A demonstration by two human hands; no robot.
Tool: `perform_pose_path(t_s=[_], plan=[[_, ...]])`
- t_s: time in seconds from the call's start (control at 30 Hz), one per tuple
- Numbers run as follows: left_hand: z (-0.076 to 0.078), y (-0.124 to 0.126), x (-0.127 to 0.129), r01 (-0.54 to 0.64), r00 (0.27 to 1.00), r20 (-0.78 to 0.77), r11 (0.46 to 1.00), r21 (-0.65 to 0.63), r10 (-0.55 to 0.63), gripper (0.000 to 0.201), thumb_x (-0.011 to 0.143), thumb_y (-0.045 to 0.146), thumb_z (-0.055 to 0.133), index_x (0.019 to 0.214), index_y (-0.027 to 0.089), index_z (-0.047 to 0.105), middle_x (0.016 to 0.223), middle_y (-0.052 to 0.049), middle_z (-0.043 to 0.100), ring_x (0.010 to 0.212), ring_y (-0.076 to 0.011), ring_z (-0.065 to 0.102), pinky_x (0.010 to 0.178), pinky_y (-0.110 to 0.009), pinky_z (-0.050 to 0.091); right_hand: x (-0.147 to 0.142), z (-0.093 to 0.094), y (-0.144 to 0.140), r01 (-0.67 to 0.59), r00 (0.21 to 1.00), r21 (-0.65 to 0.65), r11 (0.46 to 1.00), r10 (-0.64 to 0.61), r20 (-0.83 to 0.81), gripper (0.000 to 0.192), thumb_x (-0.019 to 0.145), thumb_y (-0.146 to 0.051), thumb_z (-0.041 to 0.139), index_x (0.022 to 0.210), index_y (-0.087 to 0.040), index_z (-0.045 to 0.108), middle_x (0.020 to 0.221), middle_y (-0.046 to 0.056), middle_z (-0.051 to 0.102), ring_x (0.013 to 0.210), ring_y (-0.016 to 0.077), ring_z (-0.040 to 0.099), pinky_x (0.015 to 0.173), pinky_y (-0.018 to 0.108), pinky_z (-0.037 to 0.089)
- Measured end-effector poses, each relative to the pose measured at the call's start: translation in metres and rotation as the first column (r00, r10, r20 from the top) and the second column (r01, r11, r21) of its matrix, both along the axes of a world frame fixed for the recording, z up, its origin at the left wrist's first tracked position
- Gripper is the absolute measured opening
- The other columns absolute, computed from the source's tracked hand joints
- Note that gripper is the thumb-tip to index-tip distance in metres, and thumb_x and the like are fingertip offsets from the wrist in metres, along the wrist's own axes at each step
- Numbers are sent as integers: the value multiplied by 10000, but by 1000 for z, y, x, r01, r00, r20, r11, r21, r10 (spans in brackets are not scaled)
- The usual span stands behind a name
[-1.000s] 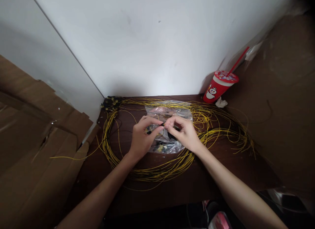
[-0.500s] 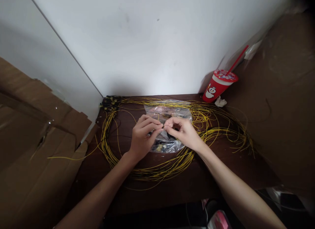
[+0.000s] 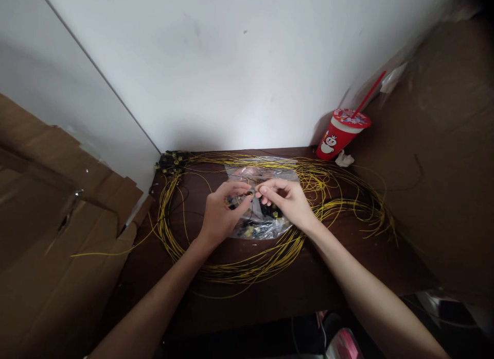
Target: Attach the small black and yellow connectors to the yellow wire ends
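Fingertips of my left hand (image 3: 221, 215) and right hand (image 3: 287, 203) pinch a small black connector (image 3: 250, 193) between them above the clear plastic bag (image 3: 258, 226), while most yellow wires (image 3: 239, 266) lie coiled on the dark surface (image 3: 293, 292), seemingly unworked

Both forearms reach forward; the left hand (image 3: 219, 214) and right hand (image 3: 290, 204) meet fingertip to fingertip, fingers curled in a pinch.

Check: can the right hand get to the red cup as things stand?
Probably yes. The right hand is busy pinching a small part with the left hand, but only flat yellow wire lies between it and the cup.
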State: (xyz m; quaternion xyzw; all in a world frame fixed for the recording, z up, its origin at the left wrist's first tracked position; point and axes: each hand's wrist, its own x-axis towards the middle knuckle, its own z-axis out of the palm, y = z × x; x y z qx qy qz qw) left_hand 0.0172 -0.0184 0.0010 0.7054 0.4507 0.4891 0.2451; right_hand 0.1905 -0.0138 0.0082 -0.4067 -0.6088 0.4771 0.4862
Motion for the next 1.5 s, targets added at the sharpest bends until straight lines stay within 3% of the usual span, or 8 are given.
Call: perform_pose_path(t_s=[0.2, 0.4, 0.57, 0.73, 0.9, 1.13, 1.37, 1.5], plan=[[-4, 5, -4, -66, 996, -63, 998, 12, 66, 107, 743, 140, 620, 804, 202, 681, 786, 5, 679, 702, -131, 566, 662, -256, 444, 21, 0, 7, 191, 935, 252, 949, -254, 248, 170, 840, -274, 576, 908, -159, 681, 797, 43, 690, 686, 138, 602, 663, 288, 473], [4, 2, -6, -103, 989, -87, 983, 155, 117, 131, 747, 87, 595, 750, 207, 648, 753, 2, 658, 777, -165, 547, 713, -296, 444, 40, 4, 11, -160, 794, 382, 910, -111, 598, 216, 803, -86, 521, 839, -199, 701, 802, 21, 669, 765, 161, 584, 714, 307, 446], [9, -2, -6, -52, 998, -11, 955, 293, 58, 138, 750, 79, 596, 787, 208, 624, 819, -7, 655, 834, -167, 566, 767, -323, 464, 46, -4, 14, -238, 668, 385, 892, -138, 732, 229, 779, -97, 577, 868, -234, 737, 875, 51, 625, 872, 206, 542, 781, 361, 449], [10, -6, 3, 128, 958, 252, 990, 62, -140, 59, 800, 157, 571, 820, 189, 616, 824, -34, 657, 832, -161, 615, 789, -323, 499, 45, -7, 15, -259, 631, 383, 887, -145, 762, 188, 817, -166, 608, 923, -252, 737, 892, 58, 592, 876, 208, 530, 775, 362, 452], [10, -7, 8, 327, 854, 475, 928, -179, -210, 65, 827, 223, 576, 884, 200, 598, 797, -29, 690, 718, -137, 629, 727, -304, 521, 42, -10, 15, -262, 601, 368, 892, -147, 786, 105, 825, -183, 623, 863, -214, 716, 884, 55, 587, 856, 198, 539, 757, 341, 444], [-1, -1, 7, 262, 852, 519, 912, -314, -66, 172, 779, 253, 648, 940, 191, 645, 828, -39, 719, 701, -133, 650, 671, -272, 530, 39, -4, 14, -196, 706, 368, 909, -129, 696, 71, 859, -179, 569, 820, -177, 628, 821, 44, 606, 802, 178, 563, 736, 320, 448], [0, -2, 11, 182, 855, 519, 929, -321, 11, 89, 730, 218, 688, 812, 186, 675, 864, -28, 707, 754, -133, 660, 678, -262, 545, 36, 11, 6, 182, 818, 510, 841, -417, 396, 109, 869, -250, 559, 862, -194, 652, 844, 44, 672, 749, 168, 603, 704, 324, 477], [2, -4, 12, 183, 858, 513, 930, -318, 7, 98, 704, 212, 702, 792, 182, 672, 813, -17, 688, 692, -117, 633, 659, -265, 547, 23, 13, -1, 165, 933, 431, 887, -283, 224, 65, 819, -247, 637, 847, -203, 676, 830, 28, 672, 743, 151, 613, 703, 315, 505]])
